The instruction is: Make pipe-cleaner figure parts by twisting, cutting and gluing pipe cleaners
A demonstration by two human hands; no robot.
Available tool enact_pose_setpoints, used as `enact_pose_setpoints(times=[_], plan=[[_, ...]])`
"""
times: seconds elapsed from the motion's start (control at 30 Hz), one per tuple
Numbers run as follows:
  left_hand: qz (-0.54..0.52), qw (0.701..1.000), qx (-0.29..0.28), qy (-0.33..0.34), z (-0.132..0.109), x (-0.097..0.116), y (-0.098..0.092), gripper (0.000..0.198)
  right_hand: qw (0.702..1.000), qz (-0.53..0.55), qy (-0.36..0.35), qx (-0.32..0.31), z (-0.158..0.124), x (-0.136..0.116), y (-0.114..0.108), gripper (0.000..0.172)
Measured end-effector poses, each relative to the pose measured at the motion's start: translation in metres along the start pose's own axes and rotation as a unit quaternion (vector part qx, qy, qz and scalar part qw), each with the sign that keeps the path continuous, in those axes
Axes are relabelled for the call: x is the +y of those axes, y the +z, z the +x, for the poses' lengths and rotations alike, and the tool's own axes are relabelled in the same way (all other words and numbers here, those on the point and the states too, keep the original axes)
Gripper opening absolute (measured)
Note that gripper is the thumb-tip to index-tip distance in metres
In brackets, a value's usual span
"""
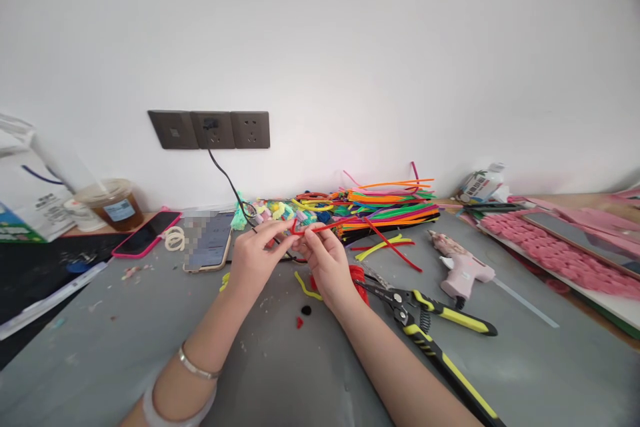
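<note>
Two bangles on the left wrist sit closest to the lens, one thin and silver, one chunky and pale. Both forearms reach in from the front edge of the desk, which has a grey top.

Over the middle of the desk, the left hand and right hand are almost touching. Both pinch the same red pipe cleaner, thumb and fingertips closed on it. It's held up off the surface, with its free end poking out toward the back right.

Just right of the right hand are the yellow-and-black pliers, lying flat with the handles pointing at the front right corner. A pink glue gun sits a bit beyond them. Tucked behind the right hand is a red coil, partly hidden, so I can't tell what it is exactly. A bent yellow scrap and a little black pom-pom lie between the wrists.

Along the back edge there's a big messy pile of pipe cleaners in every colour. Toward the back left corner are a phone in a pink case, a second phone beside it, and an iced drink cup. A black cable drops from the wall sockets down to the desk. The right edge has a tray of pink pieces.
</note>
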State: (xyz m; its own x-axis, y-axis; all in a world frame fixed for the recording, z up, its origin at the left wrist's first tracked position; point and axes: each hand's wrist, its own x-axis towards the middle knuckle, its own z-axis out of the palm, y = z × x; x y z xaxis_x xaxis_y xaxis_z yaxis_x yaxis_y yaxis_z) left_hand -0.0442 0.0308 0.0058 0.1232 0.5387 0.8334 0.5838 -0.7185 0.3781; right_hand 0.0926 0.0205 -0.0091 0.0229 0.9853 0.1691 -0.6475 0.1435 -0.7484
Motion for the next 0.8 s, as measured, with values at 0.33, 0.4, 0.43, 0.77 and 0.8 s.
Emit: enact_pose_setpoints(times=[0.33, 0.4, 0.43, 0.77, 0.8], plan=[[0.034, 0.998, -0.001, 0.060, 0.0010, -0.0014, 0.0003, 0.014, 0.998, -0.051, -0.021, -0.005, 0.0006, 0.0013, -0.0047, 0.028], [0.034, 0.997, -0.001, 0.069, 0.0016, -0.0009, -0.0002, 0.014, 0.998, -0.063, -0.026, -0.004, 0.0004, 0.0011, -0.0049, 0.027], [0.033, 0.997, 0.000, 0.073, 0.0019, -0.0006, -0.0004, 0.013, 0.997, -0.069, -0.029, -0.004, 0.0003, 0.0011, -0.0050, 0.027], [0.006, 0.997, 0.005, 0.079, 0.0047, 0.0043, -0.0020, 0.011, 0.996, -0.075, -0.050, -0.010, -0.0011, -0.0005, -0.0035, 0.024], [0.002, 0.997, 0.006, 0.078, 0.0049, 0.0049, -0.0020, 0.012, 0.996, -0.076, -0.053, -0.009, -0.0015, -0.0008, -0.0030, 0.024]])
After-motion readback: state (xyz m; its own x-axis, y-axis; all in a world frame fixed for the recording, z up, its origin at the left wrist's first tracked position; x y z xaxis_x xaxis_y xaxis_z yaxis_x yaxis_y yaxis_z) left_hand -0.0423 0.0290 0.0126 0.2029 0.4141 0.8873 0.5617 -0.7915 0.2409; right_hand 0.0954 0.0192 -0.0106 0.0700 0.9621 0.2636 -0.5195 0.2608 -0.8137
